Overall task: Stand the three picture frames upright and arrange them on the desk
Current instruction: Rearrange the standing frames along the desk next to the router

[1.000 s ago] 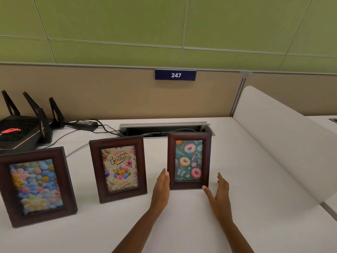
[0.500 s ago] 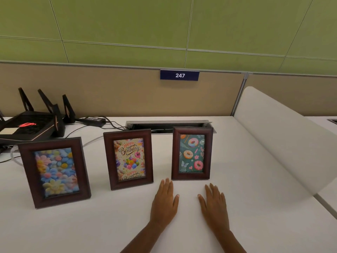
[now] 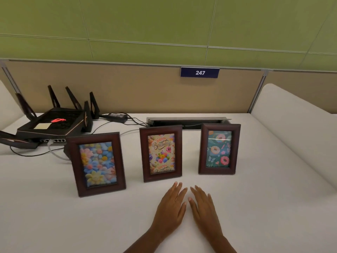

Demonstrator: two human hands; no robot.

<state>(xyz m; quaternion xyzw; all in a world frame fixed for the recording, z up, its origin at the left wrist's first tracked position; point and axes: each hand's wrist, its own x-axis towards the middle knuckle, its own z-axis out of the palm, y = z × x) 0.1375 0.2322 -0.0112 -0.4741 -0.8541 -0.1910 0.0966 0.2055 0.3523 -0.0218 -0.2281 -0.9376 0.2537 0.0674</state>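
Both hands (image 3: pixel 189 207) lie flat before three upright dark-wood picture frames (image 3: pixel 161 153).

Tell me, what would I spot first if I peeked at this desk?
Three dark wooden frames stand in a row on the white desk: the flower frame on the left, the birthday frame in the middle, the donut frame on the right. The left hand and right hand lie flat in front, empty. A black router sits back left.

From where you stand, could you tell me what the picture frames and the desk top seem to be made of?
The three frames look like dark reddish-brown wood or wood-look moulding, satin; glossy glazing reflects light. The desk looks like matte white laminate, uniform and grainless.
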